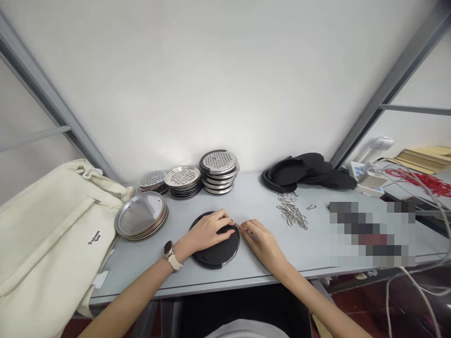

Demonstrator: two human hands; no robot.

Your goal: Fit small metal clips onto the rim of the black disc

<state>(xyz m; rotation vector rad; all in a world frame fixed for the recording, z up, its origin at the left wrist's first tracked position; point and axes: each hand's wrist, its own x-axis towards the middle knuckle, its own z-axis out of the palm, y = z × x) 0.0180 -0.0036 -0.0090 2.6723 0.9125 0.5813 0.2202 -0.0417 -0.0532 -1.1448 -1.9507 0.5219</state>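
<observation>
A round black disc point(216, 253) lies flat on the grey table near its front edge. My left hand point(207, 230), with a watch on its wrist, rests on top of the disc with its fingers curled and pressing at the disc's right rim. My right hand point(259, 237) sits just right of the disc, fingers pinched on a small metal clip point(237, 225) at the rim. The two hands' fingertips nearly meet there.
Stacks of perforated metal discs point(220, 171) and plain metal plates point(141, 216) stand at the back left. A pile of black discs point(306, 171) lies at the back right, with loose metal clips point(291, 212) before it. A cream cloth bag point(52, 234) covers the left end.
</observation>
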